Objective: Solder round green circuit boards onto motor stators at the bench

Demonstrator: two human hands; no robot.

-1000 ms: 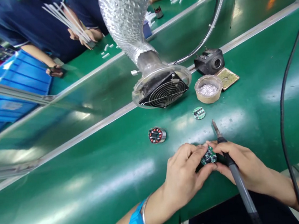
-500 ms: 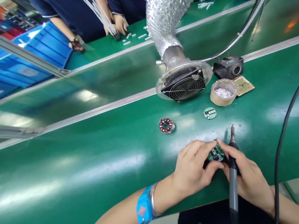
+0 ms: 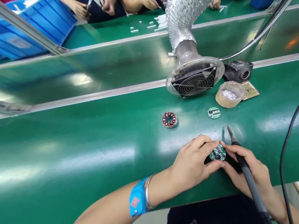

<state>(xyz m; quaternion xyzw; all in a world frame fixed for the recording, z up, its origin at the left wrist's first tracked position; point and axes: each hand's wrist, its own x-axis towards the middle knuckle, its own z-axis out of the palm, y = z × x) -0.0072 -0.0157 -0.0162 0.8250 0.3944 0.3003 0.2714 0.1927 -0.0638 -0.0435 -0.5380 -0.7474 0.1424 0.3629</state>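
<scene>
Both my hands meet over a small round green circuit board (image 3: 217,153) seated on a dark part at the near edge of the green belt (image 3: 89,151). My left hand (image 3: 194,164) pinches the board and part from the left, fingers curled. My right hand (image 3: 249,172) grips a soldering iron (image 3: 247,176) whose tip points up and away, just right of the board, while its fingertips touch the board. A blue strap sits on my left wrist (image 3: 138,201).
On the belt beyond lie a round motor part with red windings (image 3: 169,119) and a second round green board (image 3: 214,113). A fume duct with fan grille (image 3: 196,79), a solder-dross cup (image 3: 230,94), a sponge tray and an iron stand (image 3: 239,71) stand behind. Other people's hands work across the far belt. A black cable (image 3: 291,128) hangs at right.
The view has swung so the belt looks level and everything has shifted right. My hands stay on the board; the iron in my right hand has tilted, its tip staying off the board.
</scene>
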